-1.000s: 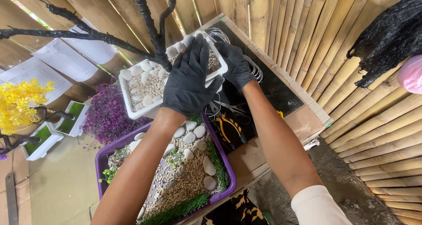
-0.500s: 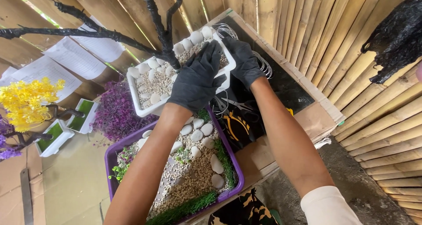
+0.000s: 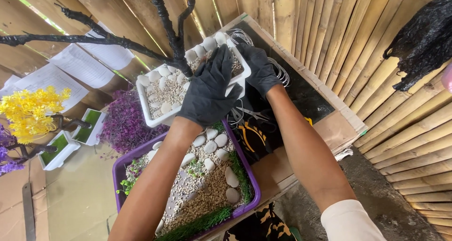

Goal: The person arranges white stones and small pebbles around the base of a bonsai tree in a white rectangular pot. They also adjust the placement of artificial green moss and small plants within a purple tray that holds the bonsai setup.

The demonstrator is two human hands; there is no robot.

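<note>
A white rectangular planter (image 3: 147,120) holds fine gravel, white pebbles and a bare black tree (image 3: 173,38) with long branches. My left hand (image 3: 207,92), in a black glove, lies over the planter's near rim, fingers spread on the gravel beside the trunk and thumb along the front wall. My gloved right hand (image 3: 258,69) grips the planter's right end. Below my forearms sits a purple tray (image 3: 117,171) filled with gravel, white stones and strips of green moss.
Pliers (image 3: 252,128) and a coil of wire (image 3: 282,76) lie on a dark board to the right. Yellow flowers (image 3: 30,111), a purple plant (image 3: 125,121) and small white pots (image 3: 89,125) stand at left. A bamboo wall (image 3: 376,57) rises behind, with black netting (image 3: 423,38) hanging on it.
Both hands stay on the white planter. My left fingers have spread and shifted slightly toward the trunk; the view has shifted a little.
</note>
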